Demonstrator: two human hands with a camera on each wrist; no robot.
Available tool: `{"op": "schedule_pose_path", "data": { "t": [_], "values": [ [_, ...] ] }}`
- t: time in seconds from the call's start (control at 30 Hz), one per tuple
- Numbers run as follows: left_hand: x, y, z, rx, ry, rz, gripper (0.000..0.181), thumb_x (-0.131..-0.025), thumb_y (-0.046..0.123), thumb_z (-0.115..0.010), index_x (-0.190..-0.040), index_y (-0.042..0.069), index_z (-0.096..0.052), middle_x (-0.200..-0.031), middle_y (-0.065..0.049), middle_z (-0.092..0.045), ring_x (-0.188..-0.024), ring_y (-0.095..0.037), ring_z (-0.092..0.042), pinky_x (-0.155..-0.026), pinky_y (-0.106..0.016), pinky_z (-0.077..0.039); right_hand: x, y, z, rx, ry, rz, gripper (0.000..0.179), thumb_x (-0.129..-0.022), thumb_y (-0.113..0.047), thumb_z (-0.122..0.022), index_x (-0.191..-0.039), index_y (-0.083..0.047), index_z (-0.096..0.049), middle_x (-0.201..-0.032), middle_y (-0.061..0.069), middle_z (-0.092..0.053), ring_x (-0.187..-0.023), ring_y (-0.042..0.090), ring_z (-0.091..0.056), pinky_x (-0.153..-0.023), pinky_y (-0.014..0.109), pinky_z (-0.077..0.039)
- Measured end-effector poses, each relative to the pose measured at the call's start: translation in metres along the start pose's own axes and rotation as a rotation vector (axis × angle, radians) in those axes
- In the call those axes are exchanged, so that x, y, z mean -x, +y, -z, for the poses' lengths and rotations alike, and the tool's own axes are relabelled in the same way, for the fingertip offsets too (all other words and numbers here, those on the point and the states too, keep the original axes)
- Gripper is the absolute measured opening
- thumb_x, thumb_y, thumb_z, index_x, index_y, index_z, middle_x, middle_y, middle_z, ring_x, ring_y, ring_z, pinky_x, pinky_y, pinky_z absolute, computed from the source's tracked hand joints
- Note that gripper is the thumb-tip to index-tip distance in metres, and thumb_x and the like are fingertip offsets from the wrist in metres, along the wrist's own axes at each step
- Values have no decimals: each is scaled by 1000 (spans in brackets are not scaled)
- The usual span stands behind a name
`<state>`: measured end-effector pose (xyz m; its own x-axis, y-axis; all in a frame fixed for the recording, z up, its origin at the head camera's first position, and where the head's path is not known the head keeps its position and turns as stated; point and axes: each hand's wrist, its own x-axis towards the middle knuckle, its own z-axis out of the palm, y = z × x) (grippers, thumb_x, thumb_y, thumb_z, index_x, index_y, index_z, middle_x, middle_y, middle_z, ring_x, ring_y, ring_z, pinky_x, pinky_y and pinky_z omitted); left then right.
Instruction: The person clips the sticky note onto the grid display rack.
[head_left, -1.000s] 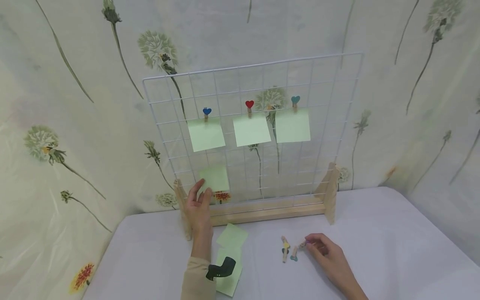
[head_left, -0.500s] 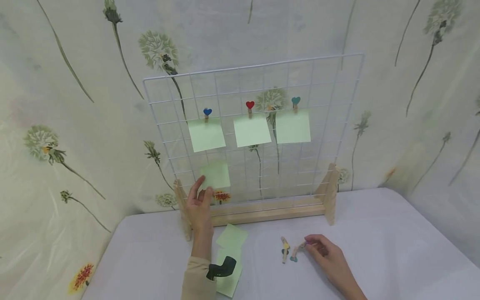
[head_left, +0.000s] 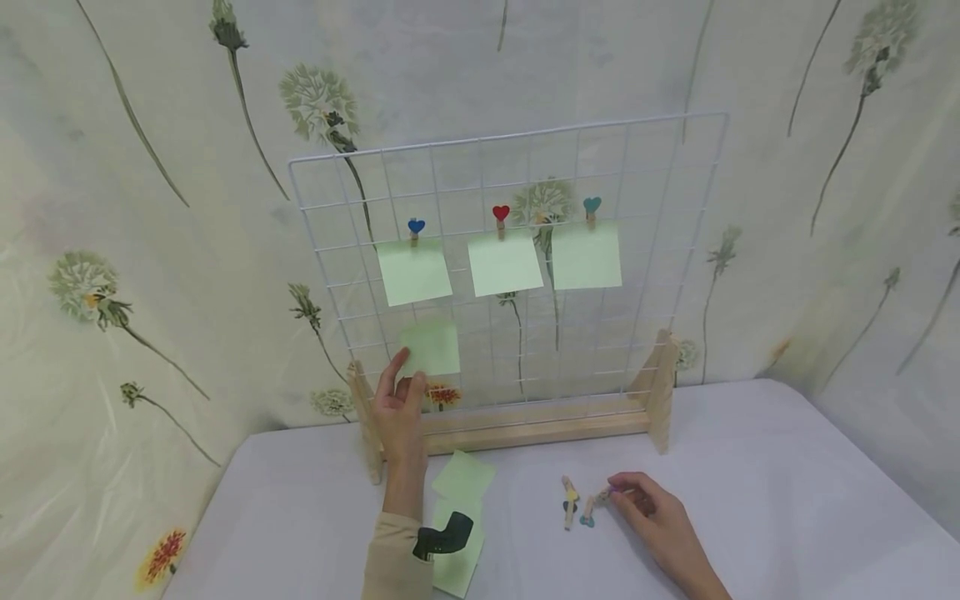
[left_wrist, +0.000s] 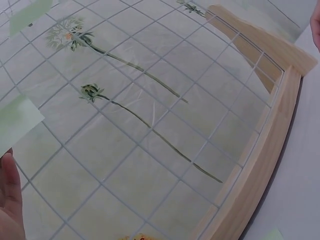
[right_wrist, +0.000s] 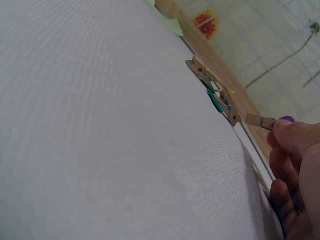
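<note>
Head view: the left hand pinches a single green note between thumb and forefinger at its lower left, before the lower left part of a white wire grid; whether paper meets wire cannot be told. Low on the other side, the right hand pinches a purple-topped clothespin, largely covered by its fingertips, just beside loose clothespins with yellow, dark and teal ornaments on the white tablecloth. Higher up, three hung notes form a row under blue, red and teal heart clips. A black wrist camera on the beige sleeve blocks part of the spare notes in front of the wooden stand. Left wrist view: the frame edge cuts off most of the pinched note and its hand, yet the wires and dandelion-printed backdrop appear close up, with a sliver of the right hand at upper right. Right wrist view: the pinched clothespin's bare wooden legs jut out past the thumb, its purple top partly covered, and metal springs are visible on the loose ones.
</note>
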<state>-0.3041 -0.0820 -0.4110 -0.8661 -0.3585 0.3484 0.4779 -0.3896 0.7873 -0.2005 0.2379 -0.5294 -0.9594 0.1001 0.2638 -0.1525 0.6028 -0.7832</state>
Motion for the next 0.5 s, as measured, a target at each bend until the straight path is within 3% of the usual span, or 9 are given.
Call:
{"op": "schedule_pose_path", "data": {
  "t": [0.1,0.23,0.5],
  "values": [
    [0,0,0,5,0,2,42,-88,7,-65,-129,5,-56,-108,2,-60,-77,-5,-57,-74,-19,-50,0,-1,0,-5,2,9,21,-90,-26,-63,-110,-21,-62,-97,-9,-68,-78,-1,-59,-68,18,-49],
    [0,1,0,41,-3,-3,41,-90,7,-62,-129,2,-54,-136,-3,-49,-78,-7,-59,-79,-24,-53,0,-1,1,-10,1,19,20,-90,-26,-63,-110,-21,-62,-97,-9,-68,-78,-1,-59,-68,18,-49],
    [-1,5,-2,71,-13,-31,40,-90,4,-59,-129,0,-53,-138,-5,-49,-80,-7,-57,-75,-20,-52,0,-1,0,-18,7,34,19,-90,-24,-63,-109,-22,-62,-96,-9,-68,-76,0,-59,-66,18,-49]
  ]
}}
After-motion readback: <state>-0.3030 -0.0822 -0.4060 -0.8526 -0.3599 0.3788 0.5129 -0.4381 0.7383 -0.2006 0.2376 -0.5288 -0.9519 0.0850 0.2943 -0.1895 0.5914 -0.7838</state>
